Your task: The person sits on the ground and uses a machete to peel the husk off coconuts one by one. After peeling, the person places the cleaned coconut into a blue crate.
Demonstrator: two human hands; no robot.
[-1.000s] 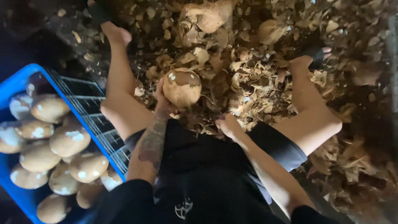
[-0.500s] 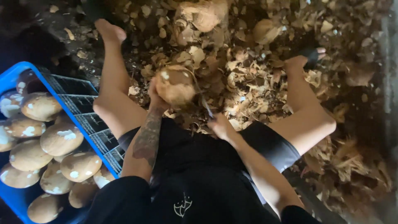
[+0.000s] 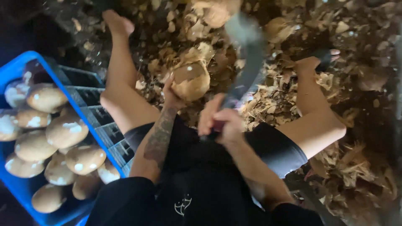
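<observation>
Between bare knees above husk litter [image 3: 268, 100]: coconut [image 3: 190, 79] cupped firmly by left hand [image 3: 173, 94], right hand [image 3: 220, 121] clamped round raised blade [image 3: 247, 54], mid-trimming by the look; next stroke needing careful aim clear of fingers, beside blue crate [image 3: 25, 67].

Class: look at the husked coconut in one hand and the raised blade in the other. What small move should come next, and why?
Probably a short downward chop. The left hand holds the round brown part-husked coconut out over the husk litter, and the right hand has the long dark blade lifted above it, with husk left on the shell.
</observation>
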